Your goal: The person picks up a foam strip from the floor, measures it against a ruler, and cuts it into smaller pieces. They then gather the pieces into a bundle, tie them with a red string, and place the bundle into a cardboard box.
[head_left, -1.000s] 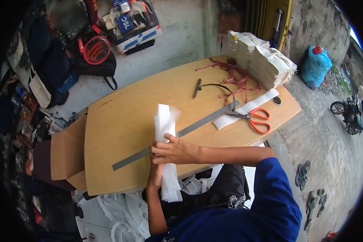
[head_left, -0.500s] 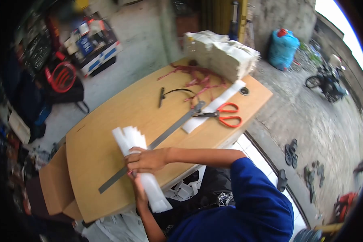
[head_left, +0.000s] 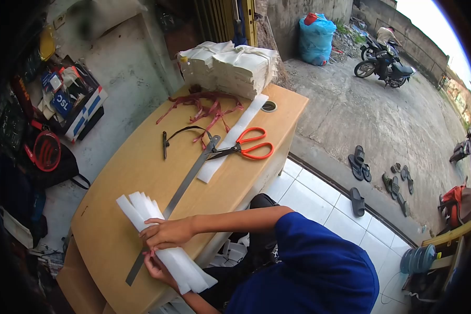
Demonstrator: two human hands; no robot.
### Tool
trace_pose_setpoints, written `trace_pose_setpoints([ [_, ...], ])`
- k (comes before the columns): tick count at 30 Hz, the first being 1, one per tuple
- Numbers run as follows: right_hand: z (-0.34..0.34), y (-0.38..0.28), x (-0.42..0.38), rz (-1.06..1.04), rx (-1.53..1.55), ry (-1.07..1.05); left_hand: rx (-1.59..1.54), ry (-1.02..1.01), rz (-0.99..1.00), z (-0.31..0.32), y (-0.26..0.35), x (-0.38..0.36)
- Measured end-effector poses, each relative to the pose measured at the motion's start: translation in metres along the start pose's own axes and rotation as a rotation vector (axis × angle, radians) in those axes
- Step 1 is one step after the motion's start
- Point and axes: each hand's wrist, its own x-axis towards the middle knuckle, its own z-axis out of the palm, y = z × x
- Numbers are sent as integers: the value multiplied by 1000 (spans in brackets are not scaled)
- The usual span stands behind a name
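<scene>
A fanned bundle of white strips lies across the near end of the table, over a steel ruler. My left hand is wrapped round the bundle's middle from below. On top, my right hand presses the strips with bent fingers, close to my left fingertips. A bit of pink string shows between the two hands; which fingers hold it is hidden. Orange-handled scissors rest partly open by the ruler's far end, across a single white strip.
Loose pink string and a black strap with a bar lie farther up the table. A tied white stack stands at the far end. A cardboard box sits against the left edge. Sandals lie at the doorway.
The view has shifted, so the table sits lower and farther left. Both hands remain on the bundle, with the right fingers now closer to the left fingertips.
</scene>
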Motion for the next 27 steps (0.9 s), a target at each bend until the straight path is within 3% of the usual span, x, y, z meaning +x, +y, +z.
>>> trace_pose_setpoints([
  [2, -3, -6, 2, 30, 13, -21, 53, 66, 107, 1, -5, -2],
  [5, -7, -9, 4, 59, 70, -95, -75, 95, 64, 4, -1, -9],
  [12, 0, -17, 4, -40, 58, 101, 22, 217, 153, 0, -16, -9],
  [17, -10, -18, 4, -64, 0, 84, -60, 208, 127, 2, -18, -9],
  [25, 1, -10, 7, -28, 223, 112, 5, 33, 158, -20, -25, 2],
  [27, 2, -10, 7, 97, 295, 101, -58, 12, 101, -19, -16, 1],
])
